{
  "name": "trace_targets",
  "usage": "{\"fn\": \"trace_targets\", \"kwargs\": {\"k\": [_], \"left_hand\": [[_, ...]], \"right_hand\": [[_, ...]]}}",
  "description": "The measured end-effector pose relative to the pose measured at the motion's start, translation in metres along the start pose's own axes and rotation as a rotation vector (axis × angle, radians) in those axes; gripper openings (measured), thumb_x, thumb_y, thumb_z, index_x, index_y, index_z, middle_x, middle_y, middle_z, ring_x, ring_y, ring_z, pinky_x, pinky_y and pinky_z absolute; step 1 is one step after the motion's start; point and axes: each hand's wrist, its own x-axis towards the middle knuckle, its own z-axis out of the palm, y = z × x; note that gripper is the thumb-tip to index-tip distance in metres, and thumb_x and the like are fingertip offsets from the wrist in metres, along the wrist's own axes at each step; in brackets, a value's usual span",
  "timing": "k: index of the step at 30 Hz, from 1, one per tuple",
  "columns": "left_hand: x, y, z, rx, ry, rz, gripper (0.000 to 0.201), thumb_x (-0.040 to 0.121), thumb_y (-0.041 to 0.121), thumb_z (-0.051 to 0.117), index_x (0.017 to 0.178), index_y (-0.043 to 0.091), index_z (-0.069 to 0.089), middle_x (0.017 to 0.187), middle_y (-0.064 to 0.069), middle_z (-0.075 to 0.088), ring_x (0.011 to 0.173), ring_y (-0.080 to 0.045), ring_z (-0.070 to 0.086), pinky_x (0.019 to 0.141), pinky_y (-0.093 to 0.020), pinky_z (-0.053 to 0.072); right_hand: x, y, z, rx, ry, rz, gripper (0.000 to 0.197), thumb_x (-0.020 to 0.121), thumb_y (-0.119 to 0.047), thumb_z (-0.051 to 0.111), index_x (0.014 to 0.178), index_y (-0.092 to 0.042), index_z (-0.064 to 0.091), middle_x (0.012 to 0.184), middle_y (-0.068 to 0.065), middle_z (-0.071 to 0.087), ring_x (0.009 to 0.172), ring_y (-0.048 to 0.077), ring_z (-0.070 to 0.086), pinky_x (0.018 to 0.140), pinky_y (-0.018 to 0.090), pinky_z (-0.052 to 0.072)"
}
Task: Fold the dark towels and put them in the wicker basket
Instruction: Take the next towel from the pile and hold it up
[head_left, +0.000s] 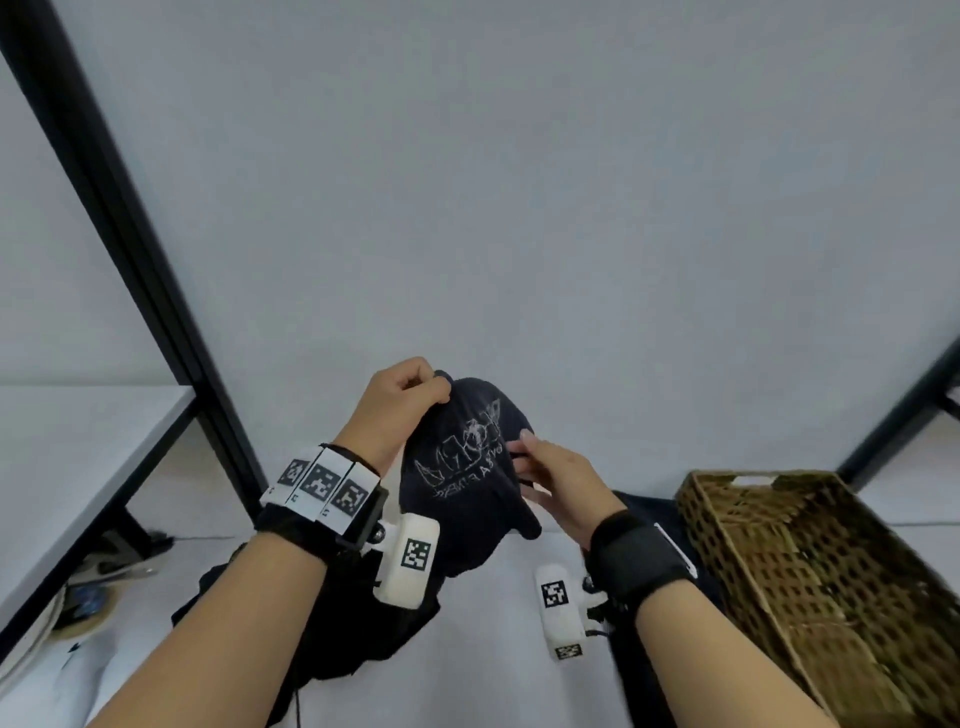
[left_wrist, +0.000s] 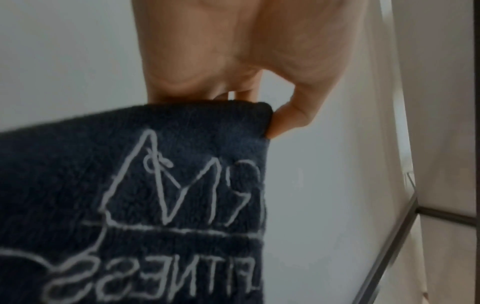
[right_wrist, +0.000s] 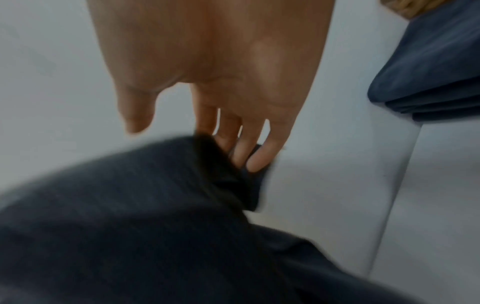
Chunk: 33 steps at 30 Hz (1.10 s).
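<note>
**Dark towel held up over the bench, both hands on it**

Dark towel (head_left: 462, 467): navy, fuzzy terry pile, white line-drawn logo on the face. Wrist view shows peaked outline shapes, a horizontal rule under them, and the word "FITNESS" reading upside down. Cloth is bunched and draped, not flat; lower end hangs toward the bench (head_left: 498, 623) in the gap between the forearms. Off the surface at the top, held in the air above the near middle of the bench.

Left hand (head_left: 400, 402): fingers curled, pinching the towel's top corner. Left wrist view confirms it, with thumb on one side of the hem and fingers behind.

Right hand (head_left: 550, 478): fingers mostly straight, tips tucked into a fold at the towel's right edge, thumb apart from the cloth. Right wrist view is motion-blurred; looks like touching rather than a closed grip.

More dark cloth (head_left: 337, 623) lies crumpled on the bench near the left forearm. Another dark piece (head_left: 649, 525) sits behind the right wrist, just beside the wicker basket (head_left: 810, 561); in the right wrist view it shows stacked folded layers.

Basket: brown open weave, rectangular, at the right edge of the bench; nothing visible in the part of its inside that shows.

Black frame posts (head_left: 130, 249) rise at left and right; grey wall behind.
</note>
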Motion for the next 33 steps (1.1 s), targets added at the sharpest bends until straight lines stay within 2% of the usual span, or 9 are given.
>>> {"fn": "trace_targets", "kwargs": {"k": [4, 8, 10, 13, 17, 21, 24, 29, 33], "left_hand": [[-0.008, -0.011, 0.027, 0.077, 0.027, -0.06, 0.029, 0.077, 0.017, 0.065, 0.051, 0.024, 0.051, 0.059, 0.004, 0.047, 0.066, -0.016, 0.045, 0.065, -0.031, 0.037], [-0.026, -0.009, 0.044, 0.003, -0.036, -0.062, 0.022, 0.072, 0.02, 0.063, 0.053, 0.025, 0.052, 0.062, 0.002, 0.047, 0.066, -0.017, 0.044, 0.062, -0.029, 0.037], [-0.037, -0.003, 0.048, -0.006, -0.077, -0.039, 0.021, 0.071, 0.022, 0.062, 0.055, 0.025, 0.049, 0.064, 0.001, 0.044, 0.066, -0.016, 0.042, 0.06, -0.026, 0.035], [-0.054, 0.006, 0.045, 0.076, -0.162, -0.001, 0.021, 0.071, 0.021, 0.06, 0.056, 0.025, 0.046, 0.059, 0.009, 0.044, 0.056, -0.007, 0.042, 0.051, -0.017, 0.034], [-0.081, 0.002, 0.031, 0.288, -0.22, -0.028, 0.018, 0.068, 0.024, 0.061, 0.058, 0.021, 0.047, 0.069, 0.003, 0.056, 0.061, -0.01, 0.05, 0.057, -0.021, 0.041], [-0.105, -0.036, 0.015, 0.601, -0.103, -0.095, 0.023, 0.08, 0.026, 0.064, 0.071, 0.012, 0.05, 0.076, 0.0, 0.059, 0.073, -0.015, 0.055, 0.07, -0.029, 0.044], [-0.124, -0.074, 0.004, 0.654, 0.013, -0.172, 0.026, 0.085, 0.027, 0.062, 0.07, 0.018, 0.044, 0.073, 0.001, 0.053, 0.072, -0.017, 0.05, 0.07, -0.03, 0.043], [-0.161, -0.121, -0.008, 0.441, 0.167, -0.332, 0.024, 0.091, 0.029, 0.064, 0.078, 0.016, 0.048, 0.079, -0.007, 0.057, 0.074, -0.023, 0.06, 0.075, -0.044, 0.059], [-0.183, -0.139, -0.001, 0.242, 0.233, -0.334, 0.004, 0.095, 0.012, 0.058, 0.091, 0.012, 0.056, 0.1, -0.014, 0.065, 0.081, -0.015, 0.072, 0.078, -0.038, 0.06]], "right_hand": [[-0.023, -0.005, -0.009, -0.01, 0.015, -0.01, 0.022, 0.087, -0.035, 0.071, 0.092, -0.014, 0.073, 0.078, 0.0, 0.067, 0.09, 0.018, 0.071, 0.075, 0.026, 0.057], [-0.038, 0.02, -0.019, -0.251, 0.269, 0.19, 0.036, 0.097, -0.043, 0.053, 0.107, -0.009, 0.059, 0.1, 0.008, 0.061, 0.088, 0.019, 0.064, 0.083, 0.036, 0.058], [-0.052, 0.038, -0.024, -0.079, 0.289, 0.332, 0.047, 0.097, -0.049, 0.052, 0.117, -0.006, 0.055, 0.11, 0.012, 0.062, 0.092, 0.023, 0.064, 0.082, 0.039, 0.057], [-0.07, 0.052, -0.027, 0.423, 0.153, 0.395, 0.051, 0.093, -0.054, 0.055, 0.113, -0.008, 0.065, 0.11, 0.013, 0.072, 0.094, 0.026, 0.073, 0.068, 0.036, 0.059], [-0.087, 0.052, -0.02, 0.529, -0.036, 0.356, 0.048, 0.094, -0.04, 0.062, 0.129, -0.008, 0.062, 0.128, 0.018, 0.064, 0.118, 0.035, 0.062, 0.103, 0.048, 0.046], [-0.106, 0.056, -0.009, 0.476, -0.032, 0.311, 0.039, 0.096, -0.017, 0.058, 0.132, 0.001, 0.056, 0.123, 0.022, 0.065, 0.115, 0.036, 0.063, 0.097, 0.048, 0.051], [-0.118, 0.057, -0.003, 0.423, -0.002, 0.279, 0.037, 0.096, -0.012, 0.059, 0.129, 0.004, 0.057, 0.119, 0.023, 0.067, 0.111, 0.035, 0.065, 0.095, 0.045, 0.053], [-0.132, 0.05, 0.014, 0.402, 0.046, 0.197, 0.036, 0.092, -0.003, 0.063, 0.126, 0.007, 0.056, 0.115, 0.026, 0.067, 0.101, 0.034, 0.069, 0.079, 0.042, 0.059], [-0.137, 0.038, 0.032, 0.467, 0.059, 0.15, 0.035, 0.091, 0.0, 0.063, 0.124, 0.008, 0.056, 0.118, 0.028, 0.065, 0.1, 0.034, 0.069, 0.077, 0.041, 0.059]]}}
